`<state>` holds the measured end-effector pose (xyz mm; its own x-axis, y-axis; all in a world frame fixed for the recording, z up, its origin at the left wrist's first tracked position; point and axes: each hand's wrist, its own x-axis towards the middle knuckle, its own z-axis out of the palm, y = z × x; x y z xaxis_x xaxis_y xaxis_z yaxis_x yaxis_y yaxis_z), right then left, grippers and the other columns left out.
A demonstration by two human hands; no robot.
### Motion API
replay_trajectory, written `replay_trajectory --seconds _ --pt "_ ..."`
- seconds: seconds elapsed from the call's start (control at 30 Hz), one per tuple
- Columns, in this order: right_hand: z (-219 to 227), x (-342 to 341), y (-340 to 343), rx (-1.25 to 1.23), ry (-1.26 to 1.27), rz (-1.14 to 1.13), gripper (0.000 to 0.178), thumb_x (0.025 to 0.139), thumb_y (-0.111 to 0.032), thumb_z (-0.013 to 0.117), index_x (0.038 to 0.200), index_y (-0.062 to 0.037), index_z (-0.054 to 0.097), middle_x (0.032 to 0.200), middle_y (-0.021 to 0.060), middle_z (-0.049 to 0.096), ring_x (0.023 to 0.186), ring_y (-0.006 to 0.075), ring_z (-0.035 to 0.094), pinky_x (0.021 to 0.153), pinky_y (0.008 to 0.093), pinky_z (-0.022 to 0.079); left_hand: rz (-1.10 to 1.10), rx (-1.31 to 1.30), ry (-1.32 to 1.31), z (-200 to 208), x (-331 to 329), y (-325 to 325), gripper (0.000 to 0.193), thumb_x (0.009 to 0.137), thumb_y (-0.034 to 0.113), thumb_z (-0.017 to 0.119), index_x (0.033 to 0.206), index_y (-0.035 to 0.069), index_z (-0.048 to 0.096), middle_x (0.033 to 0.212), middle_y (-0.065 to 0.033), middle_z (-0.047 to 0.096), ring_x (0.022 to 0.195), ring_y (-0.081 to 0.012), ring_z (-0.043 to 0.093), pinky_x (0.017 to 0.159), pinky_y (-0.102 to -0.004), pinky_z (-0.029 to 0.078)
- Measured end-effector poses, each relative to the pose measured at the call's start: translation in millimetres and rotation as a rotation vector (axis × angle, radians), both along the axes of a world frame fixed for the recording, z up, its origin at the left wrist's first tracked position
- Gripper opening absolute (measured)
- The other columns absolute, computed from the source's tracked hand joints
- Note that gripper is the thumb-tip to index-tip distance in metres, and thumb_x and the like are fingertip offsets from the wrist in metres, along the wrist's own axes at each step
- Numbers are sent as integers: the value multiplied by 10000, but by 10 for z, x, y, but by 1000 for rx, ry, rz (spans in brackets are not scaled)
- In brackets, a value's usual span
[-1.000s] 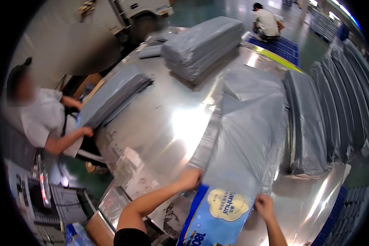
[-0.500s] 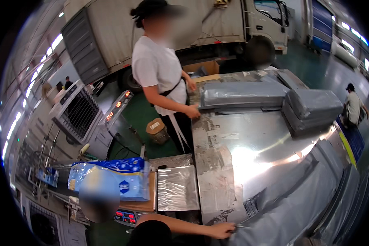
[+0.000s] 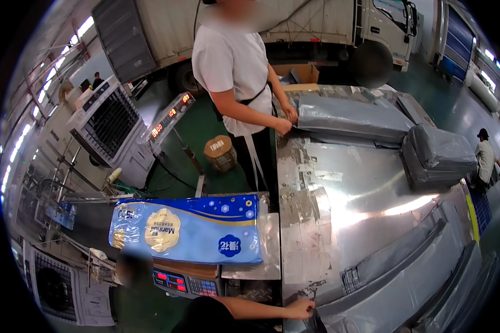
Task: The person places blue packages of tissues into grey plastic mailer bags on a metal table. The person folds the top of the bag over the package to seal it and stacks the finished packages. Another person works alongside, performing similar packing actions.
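My left hand (image 3: 300, 308), at the end of a bare forearm with a black sleeve, is closed on the near left edge of a grey plastic bag (image 3: 394, 299). This long bag lies over the near right part of the metal table (image 3: 350, 172), its surface creased. My right hand does not show. To the left of the table, a blue soft plastic pack (image 3: 200, 230) lies across a scale (image 3: 186, 283) and a bare metal plate (image 3: 269, 244). At the far side, a co-worker's two hands (image 3: 286, 123) are at the left end of a filled grey package (image 3: 353, 119).
Stacked grey packages (image 3: 439, 155) stand at the table's far right. More grey bags (image 3: 455, 283) hang over its right edge. Beyond the scale are a display on a post (image 3: 172, 116), a brown drum-shaped stool (image 3: 219, 152) and an air cooler (image 3: 108, 125). A truck (image 3: 316, 28) is behind.
The blue pack has slid right across the scale onto the metal plate. The co-worker's hands have come together at the package's end. My left hand keeps its hold on the bag edge.
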<state>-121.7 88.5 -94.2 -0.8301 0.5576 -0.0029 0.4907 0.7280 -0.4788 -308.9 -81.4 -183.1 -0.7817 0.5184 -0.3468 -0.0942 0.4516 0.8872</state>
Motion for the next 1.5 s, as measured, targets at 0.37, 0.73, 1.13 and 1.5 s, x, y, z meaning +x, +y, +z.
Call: replay_trajectory --seconds 0.37,0.73,1.13,1.5 --pt "-399 -693 64 -226 -301 158 276 916 -207 606 1073 13 660 1002 234 674 907 382 646 816 420 516 -214 212 -126 135 -76 -207 169 774 99 697 802 12 554 717 -96 641 669 -135 633 583 -305 479" --pt "-99 -1273 -162 -546 71 289 272 889 -193 660 1103 -25 663 1040 205 678 905 356 659 781 393 525 -64 335 -254 510 -354 -116 267 799 97 742 1039 -6 686 896 -72 707 794 -146 646 709 -309 536" --pt "169 -1499 -387 -542 139 328 164 883 -143 647 1035 -84 664 937 175 677 825 374 653 708 414 519 -141 422 -605 76 -466 -220 307 864 -5 612 1161 -79 588 952 -103 682 866 -145 664 764 -262 538" --pt "545 -1382 -332 -535 278 424 67 888 -78 616 930 -29 630 945 177 621 875 380 605 798 439 485 -123 356 -671 359 -605 -246 282 858 -24 614 1134 -83 605 948 -132 695 831 -161 679 752 -262 547"
